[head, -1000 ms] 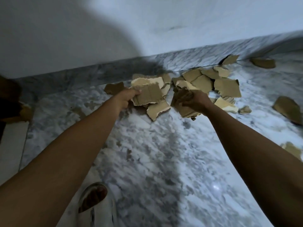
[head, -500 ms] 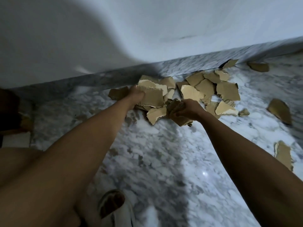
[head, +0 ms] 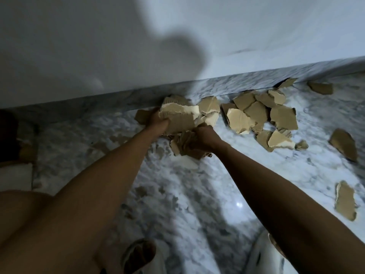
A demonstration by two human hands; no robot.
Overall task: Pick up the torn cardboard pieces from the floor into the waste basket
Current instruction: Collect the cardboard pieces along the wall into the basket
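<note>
Several torn brown cardboard pieces (head: pixel 282 117) lie in a heap on the marble floor by the wall's skirting. My left hand (head: pixel 158 120) grips a stack of pieces (head: pixel 178 118), the top one showing its ribbed side. My right hand (head: pixel 203 138) is curled round a bundle of smaller pieces (head: pixel 182 145) just below and right of the left hand. The two hands are almost touching. A white rounded rim (head: pixel 262 254) at the bottom right may be the waste basket, mostly hidden by my right forearm.
Loose pieces lie apart at the right: one (head: pixel 344 144) near the edge, one (head: pixel 345 202) lower down, one (head: pixel 321 88) by the skirting. The white wall (head: pixel 217 36) stands close behind the heap. My sandalled foot (head: pixel 138 256) is at the bottom.
Both hands have drawn closer together and a little nearer to me, each still holding its cardboard. The view has tilted down, bringing the white rim into sight.
</note>
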